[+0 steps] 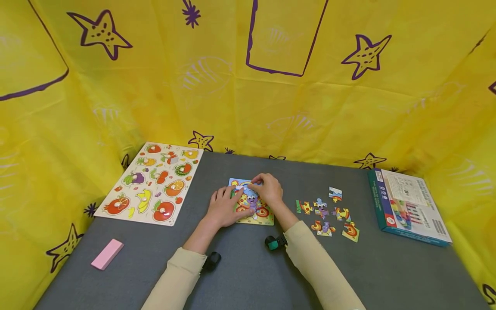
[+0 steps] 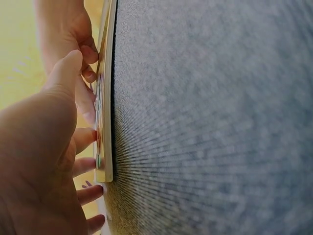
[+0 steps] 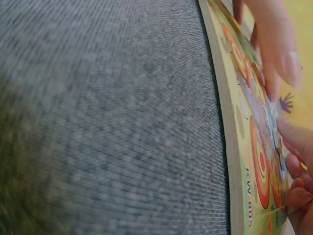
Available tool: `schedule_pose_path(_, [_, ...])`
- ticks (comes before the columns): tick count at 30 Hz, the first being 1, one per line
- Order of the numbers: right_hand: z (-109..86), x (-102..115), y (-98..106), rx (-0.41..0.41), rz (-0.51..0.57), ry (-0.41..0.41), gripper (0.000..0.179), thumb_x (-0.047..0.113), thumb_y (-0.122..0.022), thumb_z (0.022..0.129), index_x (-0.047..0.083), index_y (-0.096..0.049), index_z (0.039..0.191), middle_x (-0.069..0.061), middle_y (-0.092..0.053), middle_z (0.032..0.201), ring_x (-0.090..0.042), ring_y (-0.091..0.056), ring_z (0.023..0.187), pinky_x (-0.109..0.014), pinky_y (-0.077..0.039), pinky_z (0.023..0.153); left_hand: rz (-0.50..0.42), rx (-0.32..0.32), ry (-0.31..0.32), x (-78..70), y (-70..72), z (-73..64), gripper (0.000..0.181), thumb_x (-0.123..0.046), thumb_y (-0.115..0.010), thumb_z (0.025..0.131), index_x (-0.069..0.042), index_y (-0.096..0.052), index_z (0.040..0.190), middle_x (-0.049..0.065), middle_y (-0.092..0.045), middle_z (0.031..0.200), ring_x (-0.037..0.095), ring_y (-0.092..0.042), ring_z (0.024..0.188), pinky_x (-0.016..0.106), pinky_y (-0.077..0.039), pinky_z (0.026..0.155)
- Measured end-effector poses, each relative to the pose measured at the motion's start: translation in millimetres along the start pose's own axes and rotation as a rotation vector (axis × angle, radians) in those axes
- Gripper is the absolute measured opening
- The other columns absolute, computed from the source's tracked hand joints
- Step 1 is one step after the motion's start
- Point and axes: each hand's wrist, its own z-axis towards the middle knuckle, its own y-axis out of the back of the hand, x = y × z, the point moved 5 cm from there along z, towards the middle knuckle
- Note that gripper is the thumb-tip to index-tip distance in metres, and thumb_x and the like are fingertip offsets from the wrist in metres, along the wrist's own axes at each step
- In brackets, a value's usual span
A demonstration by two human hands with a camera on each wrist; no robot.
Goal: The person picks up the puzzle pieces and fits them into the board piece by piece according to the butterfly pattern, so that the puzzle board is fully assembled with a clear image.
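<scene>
A small butterfly jigsaw board lies on the dark table in front of me, with both hands over it. My left hand spreads across its left side, fingers straight and touching the surface. At the far edge, my right hand pinches a light-blue puzzle piece low against the picture, thumb and fingertips together; the fingers partly hide it. Several loose puzzle pieces lie right of the board. In the left wrist view, the board's edge sits flat on the table, with left fingertips along it.
A wooden fruit peg puzzle lies at the left. Nearer me on that side is a pink block. A teal-edged box stands at the right. Yellow patterned cloth hangs behind and around the table.
</scene>
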Motion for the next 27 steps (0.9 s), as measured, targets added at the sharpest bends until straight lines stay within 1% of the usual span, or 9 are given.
schedule_pose_path(3, [0.1, -1, -1, 0.003, 0.003, 0.006, 0.021, 0.041, -0.077, 0.083, 0.022, -0.072, 0.092, 0.002, -0.063, 0.098, -0.018, -0.059, 0.085, -0.039, -0.047, 0.070, -0.036, -0.014, -0.023, -2.9, 0.2, 0.5, 0.084, -0.067, -0.055, 0.087, -0.016, -0.037, 0.152, 0.015, -0.026, 0.155, 0.038, -0.020, 0.140, 0.056, -0.013, 0.113])
schedule_pose_path(6, [0.9, -3, 0, 0.014, 0.029, 0.049, 0.018, 0.037, -0.075, 0.086, 0.021, -0.073, 0.092, 0.000, -0.063, 0.100, -0.018, -0.058, 0.087, -0.039, -0.047, 0.072, -0.069, -0.024, -0.065, -6.1, 0.6, 1.4, 0.086, -0.064, -0.056, 0.088, -0.010, -0.036, 0.152, 0.014, -0.025, 0.157, 0.037, -0.017, 0.143, 0.055, -0.010, 0.114])
schedule_pose_path(7, [1.2, -4, 1, 0.021, 0.046, 0.076, 0.017, 0.035, -0.075, 0.087, 0.019, -0.073, 0.093, -0.001, -0.063, 0.101, -0.019, -0.058, 0.086, -0.038, -0.047, 0.072, -0.083, -0.027, -0.084, -7.0, 0.4, 2.0, 0.086, -0.062, -0.057, 0.089, -0.007, -0.036, 0.151, 0.014, -0.025, 0.157, 0.036, -0.017, 0.144, 0.055, -0.010, 0.115])
schedule_pose_path(10, [2.3, -9, 2, 0.067, 0.107, 0.155, 0.015, 0.027, -0.075, 0.087, 0.015, -0.075, 0.095, -0.004, -0.062, 0.101, -0.019, -0.054, 0.085, -0.035, -0.044, 0.073, -0.127, -0.038, -0.138, -8.8, 0.1, 3.5, 0.087, -0.057, -0.059, 0.091, 0.001, -0.034, 0.150, 0.015, -0.029, 0.156, 0.034, -0.021, 0.145, 0.053, -0.013, 0.116])
schedule_pose_path(13, [3.9, -15, 4, 0.145, 0.150, 0.214, 0.020, 0.024, -0.079, 0.084, 0.013, -0.076, 0.100, -0.004, -0.059, 0.099, -0.018, -0.049, 0.082, -0.032, -0.041, 0.073, -0.168, -0.037, -0.164, -8.4, -0.4, 4.8, 0.087, -0.054, -0.060, 0.091, 0.005, -0.032, 0.149, 0.017, -0.031, 0.155, 0.033, -0.024, 0.144, 0.051, -0.017, 0.116])
schedule_pose_path(16, [5.2, -19, 7, 0.219, 0.153, 0.255, 0.030, 0.024, -0.082, 0.080, 0.014, -0.075, 0.107, -0.003, -0.056, 0.097, -0.017, -0.047, 0.082, -0.031, -0.039, 0.072, -0.180, -0.037, -0.168, -7.4, 0.2, 5.2, 0.087, -0.054, -0.060, 0.091, 0.005, -0.033, 0.149, 0.017, -0.031, 0.155, 0.032, -0.025, 0.144, 0.049, -0.019, 0.116])
schedule_pose_path(19, [5.4, -20, 9, 0.255, 0.151, 0.285, 0.034, 0.023, -0.083, 0.080, 0.012, -0.074, 0.110, -0.004, -0.054, 0.096, -0.018, -0.047, 0.082, -0.032, -0.039, 0.072, -0.181, -0.036, -0.172, -7.2, 0.1, 4.8, 0.085, -0.055, -0.060, 0.091, 0.001, -0.034, 0.150, 0.016, -0.029, 0.156, 0.033, -0.024, 0.144, 0.049, -0.018, 0.116])
schedule_pose_path(23, [5.6, -21, 10, 0.250, 0.142, 0.265, 0.031, 0.023, -0.082, 0.081, 0.012, -0.074, 0.109, -0.004, -0.054, 0.095, -0.017, -0.048, 0.082, -0.031, -0.040, 0.072, -0.179, -0.031, -0.178, -8.2, -0.2, 3.4, 0.081, -0.055, -0.059, 0.092, -0.005, -0.035, 0.151, 0.014, -0.027, 0.157, 0.034, -0.023, 0.144, 0.049, -0.018, 0.116])
schedule_pose_path(27, [5.2, -21, 11, 0.236, 0.131, 0.222, 0.029, 0.024, -0.083, 0.080, 0.013, -0.074, 0.106, -0.004, -0.054, 0.097, -0.017, -0.049, 0.082, -0.031, -0.040, 0.071, -0.163, -0.032, -0.179, -9.5, -0.1, 2.2, 0.078, -0.054, -0.059, 0.092, -0.006, -0.038, 0.150, 0.015, -0.028, 0.157, 0.034, -0.023, 0.144, 0.050, -0.019, 0.115])
